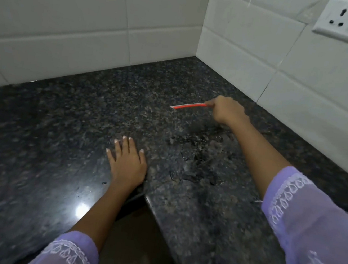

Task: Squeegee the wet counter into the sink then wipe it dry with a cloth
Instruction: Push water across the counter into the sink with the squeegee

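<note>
Counter: a dark speckled granite counter (59, 131) fills the corner of the kitchen and meets white tiled walls (77, 17) at the back and at the right side.
Squeegee: a thin red squeegee (188, 106) is over the back part of the counter, near the corner. Only its long red edge is seen, pointing to the left, a little blurred. I cannot tell if the edge touches the stone or is just above it.
Right hand: the right hand (226, 112) is stretched far forward and is closed around the right end of the squeegee, with the fingers curled over it.
Left hand: the left hand (127, 163) lies flat on the counter with the palm down and the fingers spread. It holds nothing. It is close to the inner corner of the counter's front edge.
Water: a wet patch (196, 154) with small drops and streaks is on the stone between the two hands, nearer to the person than the squeegee.
Sleeves: both arms wear a light purple sleeve (310, 225) with white embroidery.
Socket: a white wall socket (344, 19) is on the right wall, high up.
Light: a bright reflection (81, 209) shines on the counter beside the left forearm.
</note>
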